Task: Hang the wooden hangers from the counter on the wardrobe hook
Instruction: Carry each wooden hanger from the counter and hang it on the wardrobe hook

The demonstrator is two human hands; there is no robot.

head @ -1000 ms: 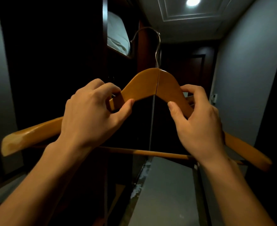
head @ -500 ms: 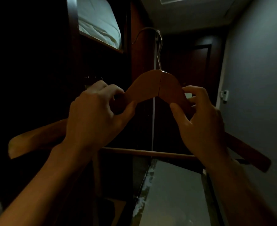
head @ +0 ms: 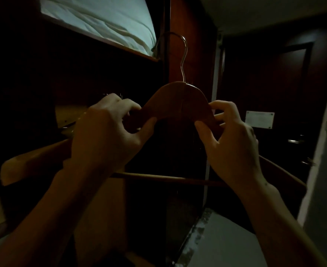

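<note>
One wooden hanger (head: 178, 105) is held up in front of the open wardrobe (head: 197, 64), clear of the grey table (head: 226, 245) that shows at the bottom of the view. Both hands carry it. The left hand (head: 104, 135) curls over one shoulder of the hanger with the thumb beneath, and the right hand (head: 233, 147) pinches the other shoulder between thumb and fingertips. Gripping either side of the centre most likely keeps the hanger level and its single metal hook (head: 182, 54) pointing straight up, free to be steered onto a hook or rail. The hanger's one crossbar (head: 168, 177) runs below the wrists. The wardrobe's own hook cannot be made out; the interior is too dark. By count there are two hands and one hanger, with no others in view. One bundle of white bedding (head: 104, 18) lies on the upper shelf.
</note>
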